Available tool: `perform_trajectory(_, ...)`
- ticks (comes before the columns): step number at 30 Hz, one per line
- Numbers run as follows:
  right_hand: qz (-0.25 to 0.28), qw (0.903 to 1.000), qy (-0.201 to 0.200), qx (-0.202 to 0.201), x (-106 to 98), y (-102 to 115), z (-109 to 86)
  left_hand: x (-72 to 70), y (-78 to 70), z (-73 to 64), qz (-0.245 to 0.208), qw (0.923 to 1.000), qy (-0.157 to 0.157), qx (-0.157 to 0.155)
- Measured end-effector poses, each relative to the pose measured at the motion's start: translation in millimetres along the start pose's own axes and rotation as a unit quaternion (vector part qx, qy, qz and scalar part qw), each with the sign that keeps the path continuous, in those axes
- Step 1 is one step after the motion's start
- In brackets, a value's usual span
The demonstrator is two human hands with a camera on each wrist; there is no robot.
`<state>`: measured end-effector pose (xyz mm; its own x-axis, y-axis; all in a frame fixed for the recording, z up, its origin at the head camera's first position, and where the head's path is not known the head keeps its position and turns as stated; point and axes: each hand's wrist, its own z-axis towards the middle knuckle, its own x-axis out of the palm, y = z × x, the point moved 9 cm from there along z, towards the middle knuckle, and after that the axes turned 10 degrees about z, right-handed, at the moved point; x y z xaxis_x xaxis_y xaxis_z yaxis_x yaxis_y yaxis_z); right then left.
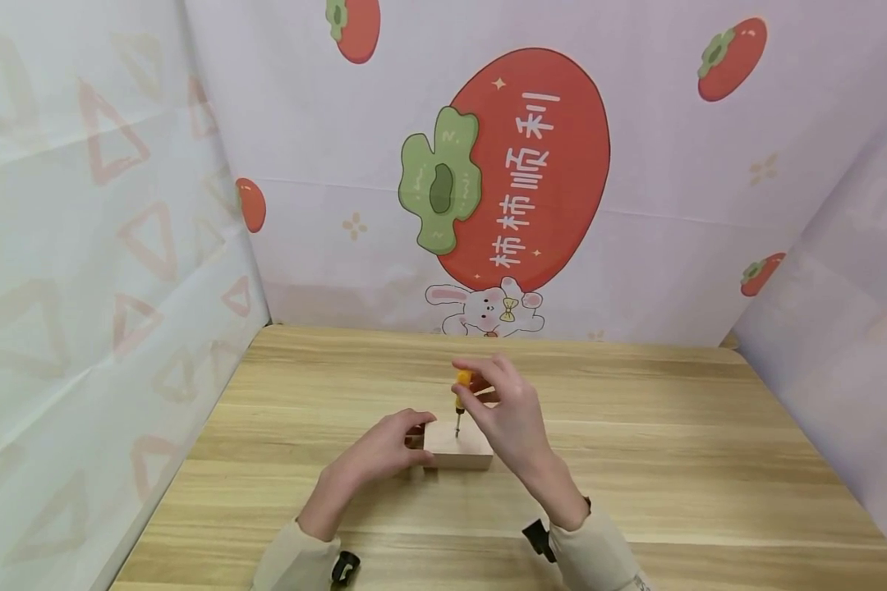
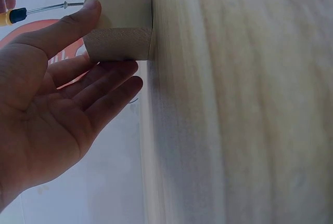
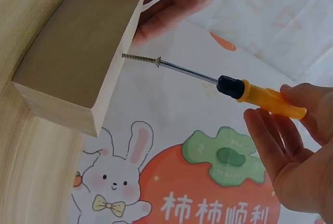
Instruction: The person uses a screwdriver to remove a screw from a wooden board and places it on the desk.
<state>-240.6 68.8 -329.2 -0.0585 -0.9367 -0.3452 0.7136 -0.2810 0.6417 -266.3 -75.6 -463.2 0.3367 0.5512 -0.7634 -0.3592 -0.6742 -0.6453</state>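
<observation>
A pale wooden block [image 1: 457,456] lies on the wood-grain table. My left hand [image 1: 387,447] holds the block's left end, thumb on the near side and fingers on the far side, as the left wrist view [image 2: 57,78] shows. In my right hand [image 1: 508,410] a yellow-handled screwdriver [image 3: 268,100] with a black collar is pinched by the handle between thumb and fingers. Its shaft points down at a screw [image 3: 141,58], and the tip meets the screw's head. The screw stands upright on the block's top face, most of its thread showing.
The wooden table [image 1: 673,443] runs back to a printed cloth [image 1: 303,246] with persimmons and a rabbit. Cloth walls [image 1: 81,246] also rise at left and right. Black straps [image 1: 538,539] show by the beige sleeves [image 1: 599,550].
</observation>
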Motion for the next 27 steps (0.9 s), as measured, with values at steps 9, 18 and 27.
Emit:
perform_trajectory(9, 0.029, 0.9993, 0.015, 0.017, 2.7, -3.2, 0.3, 0.8, 0.1, 1.6, 0.003, 1.0000, -0.002, 0.003)
perform_trajectory(18, 0.000, 0.9996, 0.011, 0.026, 3.9, -6.2, -1.5, 3.9, 6.4, -0.8, -0.004, 1.0000, 0.000, -0.005)
perform_trajectory(27, 0.000, 0.9993, 0.024, 0.028, 5.7, -3.6, -0.5, 0.3, 2.8, 0.1, 0.007, 1.0000, -0.003, -0.001)
